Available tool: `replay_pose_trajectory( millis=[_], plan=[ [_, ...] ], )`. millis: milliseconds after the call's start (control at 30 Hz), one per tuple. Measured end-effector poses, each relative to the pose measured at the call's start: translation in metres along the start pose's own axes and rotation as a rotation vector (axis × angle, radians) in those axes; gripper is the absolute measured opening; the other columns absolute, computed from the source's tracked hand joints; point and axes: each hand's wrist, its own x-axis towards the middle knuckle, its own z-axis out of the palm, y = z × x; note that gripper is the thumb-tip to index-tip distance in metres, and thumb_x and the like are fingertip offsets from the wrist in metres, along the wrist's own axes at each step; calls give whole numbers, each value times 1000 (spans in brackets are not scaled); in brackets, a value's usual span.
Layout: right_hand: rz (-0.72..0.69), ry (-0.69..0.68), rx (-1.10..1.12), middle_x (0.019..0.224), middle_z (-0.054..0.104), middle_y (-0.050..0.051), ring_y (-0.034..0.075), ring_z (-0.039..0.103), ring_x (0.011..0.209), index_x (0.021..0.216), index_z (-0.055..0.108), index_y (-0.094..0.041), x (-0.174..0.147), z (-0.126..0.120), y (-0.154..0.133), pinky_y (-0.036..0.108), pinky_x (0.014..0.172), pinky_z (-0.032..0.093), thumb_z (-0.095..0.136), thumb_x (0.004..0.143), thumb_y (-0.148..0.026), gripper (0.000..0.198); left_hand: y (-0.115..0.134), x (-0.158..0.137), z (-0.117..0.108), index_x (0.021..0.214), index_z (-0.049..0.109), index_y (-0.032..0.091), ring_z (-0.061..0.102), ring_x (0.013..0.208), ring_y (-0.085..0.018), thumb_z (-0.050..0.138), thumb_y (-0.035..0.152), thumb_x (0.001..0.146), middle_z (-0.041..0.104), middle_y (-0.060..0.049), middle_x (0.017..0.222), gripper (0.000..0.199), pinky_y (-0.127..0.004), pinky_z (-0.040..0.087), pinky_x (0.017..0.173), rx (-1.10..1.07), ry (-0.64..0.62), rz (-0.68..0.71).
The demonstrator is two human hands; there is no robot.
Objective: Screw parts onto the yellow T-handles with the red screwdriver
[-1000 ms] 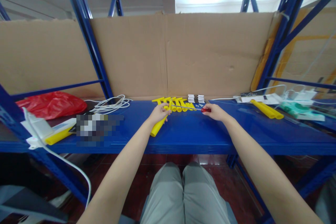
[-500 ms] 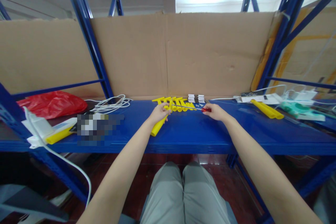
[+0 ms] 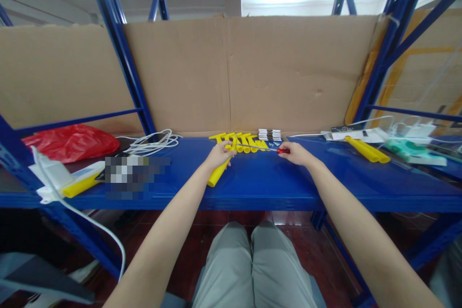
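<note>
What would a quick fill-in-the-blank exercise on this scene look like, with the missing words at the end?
1. The right hand holds a ____-handled screwdriver.
2. The piece in the left hand is coloured ____.
3. The big brown sheet at the back is made of ____.
4. The coiled cable is coloured ____.

Missing words: red; yellow; cardboard; white.
</note>
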Motion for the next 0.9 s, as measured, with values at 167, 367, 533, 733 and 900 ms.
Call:
replay_pose_trajectory(
  millis=[167,367,533,733,900],
  plan=[
    [-12,-19,-19,81,70,5,18,62,73,77,62,-18,0,-2,-2,28,72,47,56,74,-20,7,0,0,1,123,50,13,51,39,-7,57,10,82,64,0,71,42,-19,43,41,15,0,0],
    [-43,-57,-51,80,70,5,18,62,72,79,64,-19,-4,-4,-8,27,69,46,54,76,-21,11,-2,2,1,122,54,15,51,38,-7,62,12,80,64,2,67,43,-19,43,43,17,26,-6],
    [-70,-87,-76,79,71,5,18,62,72,77,64,-19,-13,-7,-15,25,66,45,53,78,-25,12,-3,3,2,121,55,15,51,37,-7,62,13,79,63,2,67,43,-19,43,43,36,39,1],
    [7,-53,-302,87,72,5,21,64,76,97,65,-23,-22,-12,-31,27,66,43,52,83,-30,21,0,1,4,120,53,14,50,36,-6,59,10,79,61,3,65,41,-18,41,40,26,54,1],
    [31,-37,-412,108,69,9,25,65,92,111,61,-21,-23,-11,-44,31,74,44,46,88,-27,29,3,-2,3,121,49,14,49,35,-7,55,8,81,58,4,62,40,-18,39,36,6,66,-24]
  ],
)
